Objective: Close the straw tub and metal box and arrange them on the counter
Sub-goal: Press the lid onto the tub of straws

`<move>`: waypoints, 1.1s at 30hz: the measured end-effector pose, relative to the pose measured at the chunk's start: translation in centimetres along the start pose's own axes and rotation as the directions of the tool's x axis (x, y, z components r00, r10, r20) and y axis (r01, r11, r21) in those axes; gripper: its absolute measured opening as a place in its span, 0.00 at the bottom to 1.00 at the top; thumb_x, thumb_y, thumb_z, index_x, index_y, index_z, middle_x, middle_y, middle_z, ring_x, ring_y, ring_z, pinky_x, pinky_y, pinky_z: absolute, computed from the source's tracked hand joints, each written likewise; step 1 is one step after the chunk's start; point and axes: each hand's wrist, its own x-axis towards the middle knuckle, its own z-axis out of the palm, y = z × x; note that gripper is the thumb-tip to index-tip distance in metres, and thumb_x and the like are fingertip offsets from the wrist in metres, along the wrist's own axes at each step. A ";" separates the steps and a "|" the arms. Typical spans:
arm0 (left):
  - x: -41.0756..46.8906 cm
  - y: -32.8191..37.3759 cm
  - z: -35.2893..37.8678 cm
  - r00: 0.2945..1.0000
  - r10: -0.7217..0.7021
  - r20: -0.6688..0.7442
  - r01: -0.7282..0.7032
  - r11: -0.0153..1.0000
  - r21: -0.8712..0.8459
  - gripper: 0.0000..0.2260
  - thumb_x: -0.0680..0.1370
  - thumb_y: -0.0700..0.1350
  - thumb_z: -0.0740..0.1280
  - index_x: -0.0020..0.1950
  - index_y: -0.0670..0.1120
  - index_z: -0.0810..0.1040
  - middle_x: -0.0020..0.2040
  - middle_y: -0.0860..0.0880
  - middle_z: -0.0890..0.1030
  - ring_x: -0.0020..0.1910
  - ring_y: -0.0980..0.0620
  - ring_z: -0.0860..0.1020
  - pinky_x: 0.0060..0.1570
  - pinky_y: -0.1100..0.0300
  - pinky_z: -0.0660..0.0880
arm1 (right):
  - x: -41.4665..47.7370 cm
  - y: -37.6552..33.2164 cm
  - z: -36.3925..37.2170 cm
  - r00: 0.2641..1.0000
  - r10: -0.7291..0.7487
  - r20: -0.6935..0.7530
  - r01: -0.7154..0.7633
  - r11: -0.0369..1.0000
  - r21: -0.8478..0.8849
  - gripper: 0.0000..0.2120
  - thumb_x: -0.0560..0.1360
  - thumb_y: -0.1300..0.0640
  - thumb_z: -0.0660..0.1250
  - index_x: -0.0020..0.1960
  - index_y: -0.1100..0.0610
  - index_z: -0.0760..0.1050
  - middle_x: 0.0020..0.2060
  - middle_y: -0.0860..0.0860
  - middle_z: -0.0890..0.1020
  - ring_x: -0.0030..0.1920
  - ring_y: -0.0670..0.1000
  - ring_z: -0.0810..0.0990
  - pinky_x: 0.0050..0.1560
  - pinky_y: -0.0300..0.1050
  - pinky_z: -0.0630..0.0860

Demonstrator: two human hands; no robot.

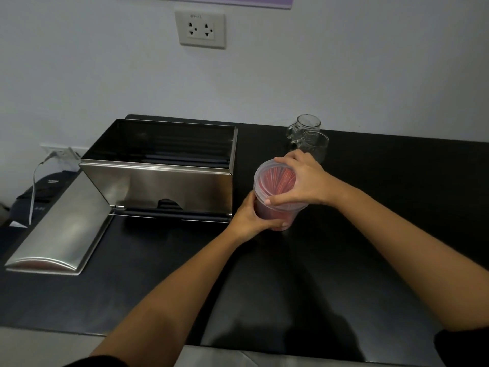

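A black counter [370,207] fills the lower frame. At centre left the metal box [164,178] stands open, its lid [60,234] swung down flat toward lower left, not yet shut. Right of centre, the left hand [251,218] wraps the tub [275,197] of red straws low down, apparently to steady it, while the right hand [299,178], fingers spread, presses the clear cover [267,173] on top. Two glass mugs [309,139] wait behind. The wall socket [202,29] at top carries a label too small to read.

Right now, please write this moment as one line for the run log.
left hand: holds tub | right hand: presses lid on | metal box: open | step: closing tub
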 end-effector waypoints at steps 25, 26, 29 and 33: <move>0.1 -0.6 0.3 0.999 -0.039 -0.036 0.039 0.999 -0.009 0.42 0.62 0.46 0.79 0.70 0.54 0.61 0.66 0.52 0.71 0.63 0.56 0.69 0.59 0.62 0.67 | 0.4 -0.1 -0.6 0.997 -0.036 0.062 0.041 0.996 -0.080 0.47 0.61 0.39 0.72 0.73 0.50 0.55 0.67 0.49 0.63 0.67 0.50 0.60 0.59 0.47 0.64; 0.0 -0.6 0.3 0.999 -0.038 -0.035 0.038 0.999 -0.010 0.42 0.62 0.46 0.78 0.70 0.53 0.60 0.65 0.53 0.71 0.62 0.57 0.69 0.58 0.62 0.67 | 0.4 -0.1 -0.6 0.997 -0.038 0.063 0.044 0.995 -0.089 0.47 0.61 0.38 0.72 0.73 0.50 0.55 0.67 0.49 0.63 0.67 0.50 0.60 0.58 0.47 0.64; 0.0 -0.5 0.3 0.999 -0.036 -0.036 0.035 0.999 -0.017 0.41 0.62 0.45 0.78 0.70 0.53 0.61 0.64 0.54 0.71 0.62 0.57 0.69 0.58 0.63 0.67 | 0.5 -0.2 -0.7 0.997 -0.021 0.068 0.032 0.988 -0.151 0.47 0.61 0.35 0.70 0.73 0.50 0.55 0.67 0.49 0.63 0.67 0.51 0.61 0.59 0.49 0.66; 0.0 -0.5 0.3 0.998 -0.049 -0.030 0.048 0.998 -0.042 0.40 0.62 0.45 0.79 0.68 0.56 0.62 0.62 0.55 0.72 0.62 0.57 0.69 0.57 0.62 0.68 | 0.6 -0.8 -0.8 0.998 0.024 0.053 -0.008 0.957 -0.290 0.49 0.59 0.28 0.65 0.71 0.51 0.57 0.66 0.51 0.66 0.66 0.53 0.64 0.59 0.52 0.69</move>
